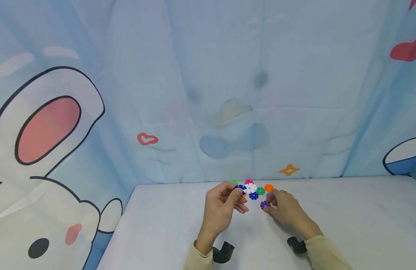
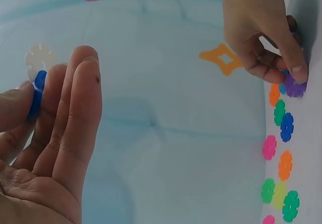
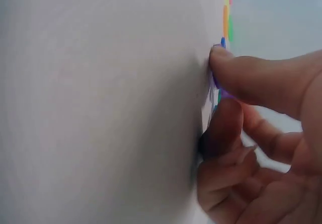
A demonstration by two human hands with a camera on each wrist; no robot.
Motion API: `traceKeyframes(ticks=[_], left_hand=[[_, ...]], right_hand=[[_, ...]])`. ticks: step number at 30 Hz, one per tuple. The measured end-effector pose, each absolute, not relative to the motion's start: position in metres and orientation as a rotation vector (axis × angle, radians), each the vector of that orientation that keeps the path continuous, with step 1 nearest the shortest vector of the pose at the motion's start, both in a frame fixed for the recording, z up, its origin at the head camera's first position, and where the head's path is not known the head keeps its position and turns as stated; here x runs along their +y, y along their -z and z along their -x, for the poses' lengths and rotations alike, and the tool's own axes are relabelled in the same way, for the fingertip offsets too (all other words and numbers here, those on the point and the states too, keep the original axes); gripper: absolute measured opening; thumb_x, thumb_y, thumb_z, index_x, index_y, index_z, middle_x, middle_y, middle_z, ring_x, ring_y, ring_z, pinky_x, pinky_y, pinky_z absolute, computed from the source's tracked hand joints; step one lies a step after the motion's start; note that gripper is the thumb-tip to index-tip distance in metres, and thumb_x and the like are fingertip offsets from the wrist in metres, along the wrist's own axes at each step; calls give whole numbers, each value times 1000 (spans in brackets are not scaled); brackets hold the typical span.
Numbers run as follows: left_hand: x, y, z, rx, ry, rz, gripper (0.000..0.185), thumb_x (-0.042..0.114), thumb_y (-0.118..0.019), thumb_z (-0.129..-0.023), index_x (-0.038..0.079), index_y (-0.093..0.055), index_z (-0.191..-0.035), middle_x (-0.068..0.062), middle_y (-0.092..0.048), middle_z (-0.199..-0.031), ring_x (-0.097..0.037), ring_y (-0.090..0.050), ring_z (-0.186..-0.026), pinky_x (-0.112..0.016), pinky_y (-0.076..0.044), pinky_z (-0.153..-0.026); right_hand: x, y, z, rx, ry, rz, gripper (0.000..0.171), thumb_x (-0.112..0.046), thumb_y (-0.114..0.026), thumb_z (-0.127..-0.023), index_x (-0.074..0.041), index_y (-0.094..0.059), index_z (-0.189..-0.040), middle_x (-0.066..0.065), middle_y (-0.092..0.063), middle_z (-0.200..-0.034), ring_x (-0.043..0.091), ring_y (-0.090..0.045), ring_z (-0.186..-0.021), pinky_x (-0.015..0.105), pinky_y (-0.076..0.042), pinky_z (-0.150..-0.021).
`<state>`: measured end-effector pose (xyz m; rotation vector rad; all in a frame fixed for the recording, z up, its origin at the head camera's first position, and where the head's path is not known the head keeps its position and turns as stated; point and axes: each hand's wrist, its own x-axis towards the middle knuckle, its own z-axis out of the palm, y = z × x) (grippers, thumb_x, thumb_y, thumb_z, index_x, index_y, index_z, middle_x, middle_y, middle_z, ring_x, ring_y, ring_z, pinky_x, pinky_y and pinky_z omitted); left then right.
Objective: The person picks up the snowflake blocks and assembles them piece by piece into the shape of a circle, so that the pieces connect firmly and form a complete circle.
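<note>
My left hand (image 1: 225,204) is raised above the white table (image 1: 167,225) and pinches a blue snowflake disc (image 1: 240,188) joined to a white one (image 1: 250,188); the left wrist view shows the blue disc (image 2: 36,90) and the white disc (image 2: 40,58) between thumb and fingers. My right hand (image 1: 285,210) rests on the table and pinches a purple disc (image 1: 264,204), with the fingertips (image 2: 297,75) on the purple disc (image 2: 295,87). In the right wrist view thumb and finger (image 3: 226,63) close on it against the table.
Several loose discs lie near the table's far edge: green (image 1: 260,191), orange (image 1: 269,187), blue (image 1: 253,195), pink (image 1: 249,182). A pale blue cartoon curtain (image 1: 208,86) hangs right behind the table. The table's left edge (image 1: 116,228) drops off near the left hand.
</note>
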<state>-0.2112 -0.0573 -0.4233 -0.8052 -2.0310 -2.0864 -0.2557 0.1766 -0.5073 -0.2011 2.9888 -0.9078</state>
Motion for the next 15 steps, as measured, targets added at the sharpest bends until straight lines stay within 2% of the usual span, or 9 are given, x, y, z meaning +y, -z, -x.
traceKeyframes(ticks=[3, 9, 15], left_hand=[[-58, 422, 210, -2035, 2085, 797, 21, 13, -63, -108, -5, -67, -100, -32, -73, -84, -6, -75, -64, -42, -68, -62], [-61, 421, 212, -2024, 2055, 813, 21, 13, -62, -108, -6, -66, -101, -33, -72, -84, -11, -76, -63, -43, -67, -61], [-64, 420, 212, -2019, 2010, 800, 20, 13, -61, -108, -5, -66, -102, -30, -72, -83, -13, -76, -62, -42, -67, -60]], right_hand=[[180, 506, 257, 2960, 967, 237, 24, -13, -84, -90, -5, -64, -100, 2, -62, -86, 18, -55, -78, 31, -50, -69], [185, 491, 254, 3026, 1201, 385, 16, -8, -83, -91, -5, -72, -102, -2, -71, -83, 11, -61, -71, 21, -54, -61], [178, 457, 242, 3154, 1521, 439, 13, -12, -82, -94, -4, -79, -103, 5, -78, -84, 6, -66, -66, 22, -57, -58]])
